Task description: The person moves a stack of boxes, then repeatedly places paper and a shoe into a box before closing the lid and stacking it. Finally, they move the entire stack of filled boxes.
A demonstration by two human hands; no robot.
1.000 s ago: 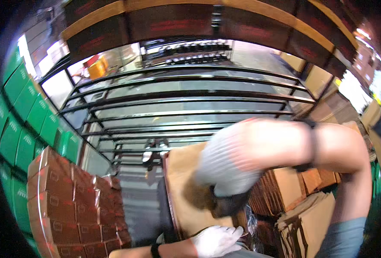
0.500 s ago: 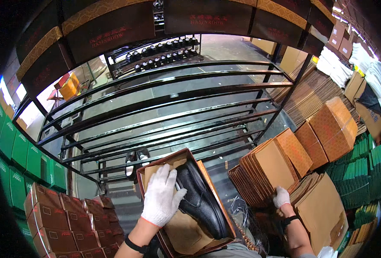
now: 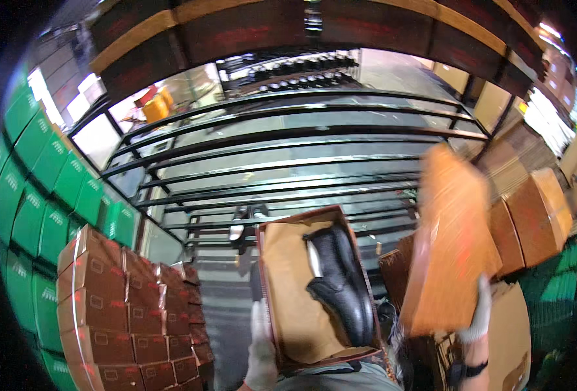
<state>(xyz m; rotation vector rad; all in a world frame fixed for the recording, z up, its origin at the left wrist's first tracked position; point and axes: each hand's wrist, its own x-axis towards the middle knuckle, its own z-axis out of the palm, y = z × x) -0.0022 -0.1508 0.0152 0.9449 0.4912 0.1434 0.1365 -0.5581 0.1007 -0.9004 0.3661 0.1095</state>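
An open shoe box (image 3: 268, 313) with a dark red rim is tilted in front of my body. In it, a black leather shoe (image 3: 344, 283) lies on the right side over brown wrapping paper (image 3: 292, 293). My left hand (image 3: 261, 355), in a white knitted glove, holds the box along its outer left wall; part of the fingers is blurred. My gloved right hand (image 3: 478, 316) grips the right edge of an orange-brown patterned box lid (image 3: 448, 254), raised to the right of the box and smeared by motion.
Brown shoe boxes (image 3: 109, 313) are stacked at the left, with green boxes (image 3: 31, 215) behind them. A black metal rack (image 3: 288, 133) stands ahead, and a pair of shoes (image 3: 238, 225) sits low on it. More orange-brown lids (image 3: 529, 212) and flat cardboard (image 3: 516, 332) are piled at the right.
My left hand has gone from the paper and shoe inside to the box's left wall. My right hand has lifted a lid off the stack. The view has turned, shifting the scene rightward.
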